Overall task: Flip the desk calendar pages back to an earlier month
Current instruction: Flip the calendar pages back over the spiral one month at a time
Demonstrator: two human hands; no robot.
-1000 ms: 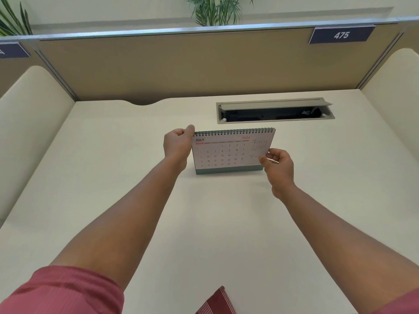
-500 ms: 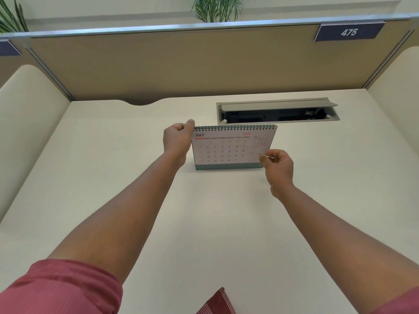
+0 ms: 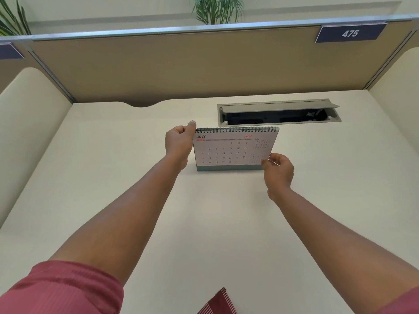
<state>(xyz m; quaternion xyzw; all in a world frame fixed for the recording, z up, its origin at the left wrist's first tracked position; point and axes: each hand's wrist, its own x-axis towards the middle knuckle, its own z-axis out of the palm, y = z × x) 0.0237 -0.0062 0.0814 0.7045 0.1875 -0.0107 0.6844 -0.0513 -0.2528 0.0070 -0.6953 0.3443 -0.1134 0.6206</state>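
A white, spiral-bound desk calendar [image 3: 234, 148] with a teal cardboard base is being kept upright near the middle of a cream desk surface [image 3: 204, 223], its front page reading JULY 2026. The calendar is standing just in front of a grey recessed cable tray [image 3: 278, 112] whose flap lid is being held open, dark inside.

The calendar's upper left corner is being gripped by the left hand [image 3: 179, 141], the thumb lying against the end of the wire binding while the other fingers are curled behind the edge. The lower right corner of the front page is being pinched by the right hand [image 3: 278, 171] between thumb and fingertips, closed on the paper. The page is lying flat against the stand; whether it is being lifted at all cannot be told.

Both bare forearms are being stretched forward, with red short sleeves [image 3: 63, 288] showing at the bottom. A tan partition panel [image 3: 181, 64] is bounding the desk at the back, carrying a dark blue plate numbered 475 [image 3: 350, 33]. Green plant leaves [image 3: 217, 7] are showing above the partition.
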